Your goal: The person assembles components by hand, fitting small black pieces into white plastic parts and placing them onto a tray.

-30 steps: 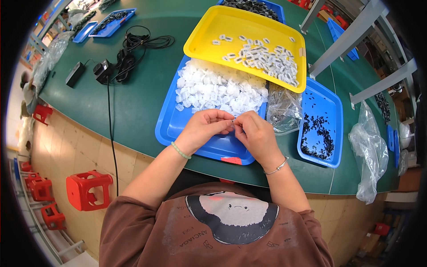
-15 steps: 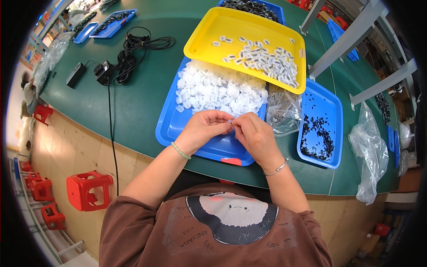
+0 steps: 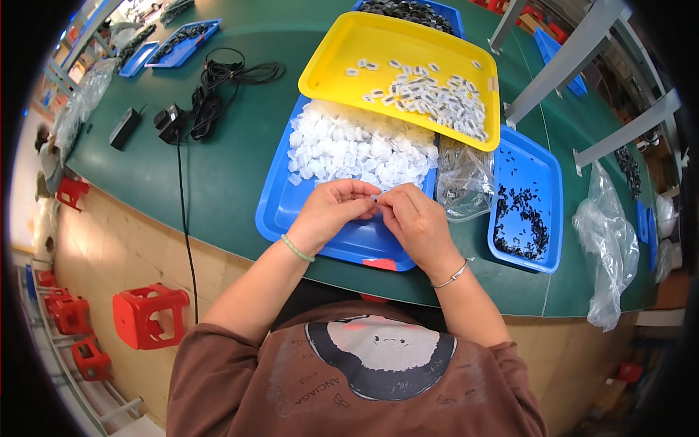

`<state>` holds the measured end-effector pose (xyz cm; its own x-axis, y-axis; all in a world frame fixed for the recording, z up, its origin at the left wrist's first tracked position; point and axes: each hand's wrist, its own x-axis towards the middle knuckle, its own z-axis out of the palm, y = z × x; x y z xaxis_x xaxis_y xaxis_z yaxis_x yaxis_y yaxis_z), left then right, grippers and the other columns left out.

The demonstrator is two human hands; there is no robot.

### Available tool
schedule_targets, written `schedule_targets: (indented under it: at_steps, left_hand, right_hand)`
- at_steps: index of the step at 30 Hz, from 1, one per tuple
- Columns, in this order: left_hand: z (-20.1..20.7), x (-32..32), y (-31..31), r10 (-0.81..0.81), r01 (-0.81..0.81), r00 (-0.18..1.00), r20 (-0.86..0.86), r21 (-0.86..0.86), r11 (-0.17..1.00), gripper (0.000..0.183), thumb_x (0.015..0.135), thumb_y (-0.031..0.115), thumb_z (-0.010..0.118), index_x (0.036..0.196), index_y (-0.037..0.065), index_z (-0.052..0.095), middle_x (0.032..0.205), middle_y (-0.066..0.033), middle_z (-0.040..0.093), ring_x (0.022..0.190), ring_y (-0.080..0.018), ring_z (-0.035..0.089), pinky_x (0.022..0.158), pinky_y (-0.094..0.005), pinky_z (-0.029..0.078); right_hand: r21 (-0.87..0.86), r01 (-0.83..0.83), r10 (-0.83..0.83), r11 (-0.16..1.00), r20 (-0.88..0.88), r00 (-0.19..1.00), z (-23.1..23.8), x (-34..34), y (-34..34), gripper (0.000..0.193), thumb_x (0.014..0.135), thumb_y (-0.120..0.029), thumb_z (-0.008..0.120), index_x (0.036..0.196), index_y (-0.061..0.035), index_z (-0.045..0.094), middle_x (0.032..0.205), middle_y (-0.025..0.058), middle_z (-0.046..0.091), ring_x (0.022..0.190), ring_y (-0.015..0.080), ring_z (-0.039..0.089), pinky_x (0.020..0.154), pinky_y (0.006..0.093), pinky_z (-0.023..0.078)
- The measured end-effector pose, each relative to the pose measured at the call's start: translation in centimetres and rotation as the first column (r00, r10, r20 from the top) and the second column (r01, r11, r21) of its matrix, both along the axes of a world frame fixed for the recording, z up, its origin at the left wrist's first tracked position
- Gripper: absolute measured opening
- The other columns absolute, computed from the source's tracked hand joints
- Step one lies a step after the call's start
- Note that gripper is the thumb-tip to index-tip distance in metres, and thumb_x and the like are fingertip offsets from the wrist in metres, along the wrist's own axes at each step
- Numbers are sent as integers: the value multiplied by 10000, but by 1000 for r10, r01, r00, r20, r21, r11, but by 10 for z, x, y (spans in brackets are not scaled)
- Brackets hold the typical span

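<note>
Over the near part of a blue tray (image 3: 273, 211), my left hand (image 3: 329, 213) and my right hand (image 3: 420, 224) meet at the fingertips, both closed in a pinch. Between them is a small whitish plastic piece (image 3: 376, 197) with a dark spot, mostly hidden by the fingers. Just beyond lies a heap of translucent white plastic pieces (image 3: 357, 146) in the same tray. A yellow tray (image 3: 342, 54) rests over the tray's far end, holding white pieces with dark centres (image 3: 444, 102). To the right, another blue tray (image 3: 555, 211) holds tiny black parts (image 3: 520, 226).
A clear plastic bag (image 3: 463, 182) sits between the trays, and another bag (image 3: 606, 240) hangs over the table's right edge. Black cables (image 3: 218, 80) and an adapter (image 3: 125, 128) lie left. Grey metal posts (image 3: 568, 65) stand at right. A red stool (image 3: 149, 317) is on the floor.
The view has shifted very slightly. Both hands keep their pinch at the same place, and a little more of the dark spot on the small piece shows between the fingertips.
</note>
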<state>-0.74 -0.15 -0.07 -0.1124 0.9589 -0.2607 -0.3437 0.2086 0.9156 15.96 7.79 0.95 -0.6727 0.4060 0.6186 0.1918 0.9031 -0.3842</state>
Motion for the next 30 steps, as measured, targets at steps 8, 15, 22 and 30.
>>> schedule_targets:
  at_steps: [8,15,22,30]
  left_hand:
    - [1,4,3,25,-26,998,60,4,1000,218,877,57,626,1081,-18,638,960,-69,667,834,-111,634,773,-226,518]
    - [-2,-1,3,12,-12,999,30,11,1000,253,862,57,647,1099,-30,627,958,-72,668,836,-112,628,771,-231,514]
    - [1,-2,1,43,-43,998,37,0,999,230,865,45,643,1089,-6,629,960,-62,663,842,-118,628,787,-235,512]
    - [-3,7,-2,94,-69,985,-148,165,984,207,859,23,652,1061,-21,640,963,-77,674,879,-104,631,777,-219,507]
  right_hand:
    - [-31,-14,14,999,2,1000,2,3,5,190,725,25,685,875,-53,598,826,83,593,704,259,620,589,324,511]
    - [-149,-64,61,987,-22,998,-1,3,4,152,762,-3,672,879,-43,583,828,87,582,728,259,619,608,326,511]
    - [-595,-90,-2,799,-152,988,0,2,2,112,820,-4,654,919,-6,601,860,94,613,734,176,641,652,271,526]
    - [-747,-117,-32,654,-182,983,-1,2,3,111,832,-17,658,927,11,610,854,71,628,747,131,634,680,254,524]
